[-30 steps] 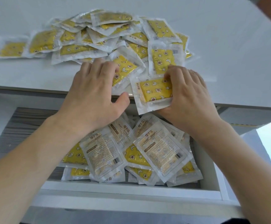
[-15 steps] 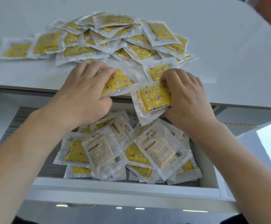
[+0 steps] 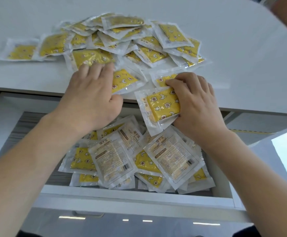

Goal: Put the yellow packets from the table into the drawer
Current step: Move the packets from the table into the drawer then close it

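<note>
Right hand [image 3: 195, 106] has pulled one packet [image 3: 163, 106] over the table [image 3: 242, 48] edge, fingers closed on it.
Left hand [image 3: 91, 98], flat and open, now drags another packet [image 3: 122, 80]; both go next into the drawer [image 3: 136, 199].

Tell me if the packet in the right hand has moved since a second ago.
Yes. The packet in the right hand has slid toward the person, further off the table edge, overhanging the open drawer more.

**One head-worn view, aimed forward and down**

The scene is seen from above and close: the white tabletop [image 3: 224, 40] fills the upper frame, the open white drawer [image 3: 130, 195] lies below, and both forearms are cropped by the lower edge.
</note>
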`<state>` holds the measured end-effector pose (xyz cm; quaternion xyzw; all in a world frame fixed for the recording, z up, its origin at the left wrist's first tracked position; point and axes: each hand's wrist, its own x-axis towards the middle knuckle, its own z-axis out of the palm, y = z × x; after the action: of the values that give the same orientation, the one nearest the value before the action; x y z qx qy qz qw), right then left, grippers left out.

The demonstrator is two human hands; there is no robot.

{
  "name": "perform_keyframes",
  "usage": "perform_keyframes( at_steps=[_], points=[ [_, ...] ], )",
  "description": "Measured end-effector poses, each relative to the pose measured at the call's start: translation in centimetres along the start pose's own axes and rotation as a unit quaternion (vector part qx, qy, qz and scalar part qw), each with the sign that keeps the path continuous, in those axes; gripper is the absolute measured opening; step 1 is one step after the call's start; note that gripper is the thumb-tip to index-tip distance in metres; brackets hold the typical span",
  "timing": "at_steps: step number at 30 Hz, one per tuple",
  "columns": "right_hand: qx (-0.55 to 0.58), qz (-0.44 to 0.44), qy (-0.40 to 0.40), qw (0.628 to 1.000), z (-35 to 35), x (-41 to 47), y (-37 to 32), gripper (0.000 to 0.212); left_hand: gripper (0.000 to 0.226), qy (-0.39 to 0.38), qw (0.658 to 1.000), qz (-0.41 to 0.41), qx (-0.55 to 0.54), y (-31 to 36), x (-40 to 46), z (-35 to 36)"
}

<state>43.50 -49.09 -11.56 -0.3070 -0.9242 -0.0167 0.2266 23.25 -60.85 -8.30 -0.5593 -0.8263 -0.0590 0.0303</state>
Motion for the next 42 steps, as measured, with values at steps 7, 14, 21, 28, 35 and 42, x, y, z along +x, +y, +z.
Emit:
perform_keyframes(
  at_steps=[7, 14, 21, 28, 35, 42],
  points=[
    [-0.003, -0.001, -0.008, 1.000, 0.0, -0.1, -0.1, 0.063, 0.062, -0.002, 1.000, 0.002, -0.009, 0.2, 0.2, 0.7],
    [0.014, -0.025, -0.013, 1.000, -0.6, 0.0, 0.1, 0.051, 0.074, 0.060, 0.995, 0.029, 0.068, 1.0, -0.9, 0.4],
    [0.030, -0.071, -0.034, 0.996, -1.4, 0.2, 0.9, 0.056, 0.045, 0.084, 0.995, 0.048, 0.005, 1.1, -1.6, 0.1],
    [0.157, -0.101, -0.062, 0.980, -4.0, 0.4, 1.2, 0.047, 0.034, 0.079, 0.993, 0.080, -0.041, 1.4, -3.0, -2.6],
    [0.383, 0.068, -0.201, 0.899, -4.8, 0.2, -0.7, 0.022, 0.025, -0.179, 0.959, -0.024, -0.217, 0.6, -3.1, -4.5],
    [0.223, 0.155, -0.444, 0.854, -2.7, -0.5, -1.0, 0.024, 0.015, -0.315, 0.932, 0.002, -0.177, -0.4, -3.0, -2.8]
  ],
)
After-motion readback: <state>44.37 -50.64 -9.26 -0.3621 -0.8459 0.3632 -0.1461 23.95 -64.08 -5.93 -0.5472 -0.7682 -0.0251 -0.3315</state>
